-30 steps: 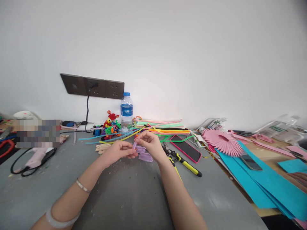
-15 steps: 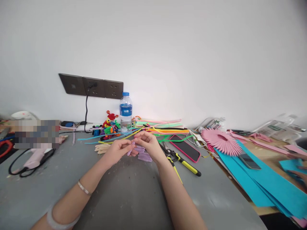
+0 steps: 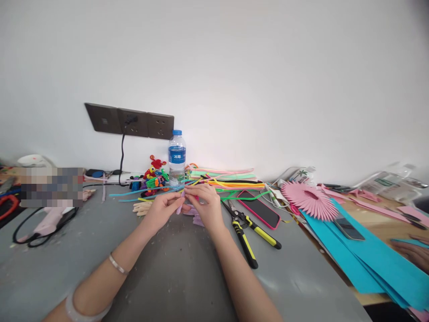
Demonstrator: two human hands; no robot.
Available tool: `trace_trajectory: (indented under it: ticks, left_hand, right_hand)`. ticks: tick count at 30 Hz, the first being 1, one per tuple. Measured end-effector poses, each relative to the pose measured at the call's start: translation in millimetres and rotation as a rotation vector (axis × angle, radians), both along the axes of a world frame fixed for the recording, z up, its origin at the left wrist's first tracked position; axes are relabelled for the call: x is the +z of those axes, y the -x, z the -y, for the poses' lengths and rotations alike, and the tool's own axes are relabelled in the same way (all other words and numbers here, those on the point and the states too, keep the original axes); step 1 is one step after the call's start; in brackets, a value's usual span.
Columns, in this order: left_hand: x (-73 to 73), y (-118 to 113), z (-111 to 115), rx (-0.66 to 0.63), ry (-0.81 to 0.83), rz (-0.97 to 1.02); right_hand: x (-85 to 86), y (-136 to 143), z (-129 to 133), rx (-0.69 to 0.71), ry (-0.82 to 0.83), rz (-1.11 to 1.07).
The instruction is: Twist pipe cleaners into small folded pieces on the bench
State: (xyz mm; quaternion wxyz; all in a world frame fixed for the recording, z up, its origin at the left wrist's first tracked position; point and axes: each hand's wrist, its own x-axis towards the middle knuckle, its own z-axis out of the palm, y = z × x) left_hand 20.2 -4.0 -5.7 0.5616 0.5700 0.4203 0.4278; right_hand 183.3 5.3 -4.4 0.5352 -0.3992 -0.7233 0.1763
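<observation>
Between my two hands is a short purple pipe cleaner piece (image 3: 180,207), held near the middle of the table. My left hand (image 3: 164,210) pinches it with thumb and fingers. The fingertips of my right hand (image 3: 205,203) close on its upper end. Behind and below the right hand lie more purple pipe cleaner pieces (image 3: 197,221), partly covered by it. A bunch of cream pipe cleaner pieces (image 3: 142,208) rests just left of my left hand. Yellow-handled pliers (image 3: 246,243) lie open on the table to the right of my right wrist.
Behind my hands stand a water bottle (image 3: 177,156), small pipe cleaner figures (image 3: 154,179) and loose coloured pipe cleaners (image 3: 231,183). Rightward are a pink-cased phone (image 3: 259,210), a pink paper fan (image 3: 310,200) and blue sheets (image 3: 375,259). A pink corded tool (image 3: 50,221) lies left; another person's hand (image 3: 417,255) is far right.
My right hand has turned slightly, its fingers now stretched across the top of the purple piece. That piece stands more upright. The pliers show more fully. The other person's hand at right has shifted.
</observation>
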Motion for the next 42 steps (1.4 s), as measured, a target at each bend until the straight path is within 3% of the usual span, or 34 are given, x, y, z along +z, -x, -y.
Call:
trace_trajectory:
  ticks: [4, 7, 15, 27, 30, 36, 42]
  left_hand:
    - [0.4, 3.5, -0.2, -0.017, -0.141, -0.157]
    - [4.2, 4.5, 1.3, -0.038, -0.198, -0.235]
    - [11.9, 0.2, 6.8, -0.040, -0.217, -0.215]
    - [17.4, 0.7, 8.8, -0.072, -0.337, -0.392]
    - [15.3, 0.0, 8.3, -0.050, -0.326, -0.382]
    - [7.9, 1.9, 5.4, 0.023, -0.265, -0.287]
    - [6.3, 1.9, 4.6, 0.018, -0.277, -0.288]
  right_hand:
    - [-0.9, -0.8, -0.9, 0.006, 0.093, -0.024]
    - [0.6, -0.6, 0.2, 0.094, 0.190, -0.122]
    - [-1.1, 1.4, -1.2, 0.276, 0.438, -0.558]
    - [-1.9, -1.1, -3.7, 0.332, 0.560, -0.620]
    - [-0.6, -0.7, -3.0, 0.271, 0.462, -0.507]
    - [2.3, 1.6, 1.1, 0.016, -0.028, -0.100]
    - [-2.2, 1.7, 1.8, -0.040, -0.116, 0.083]
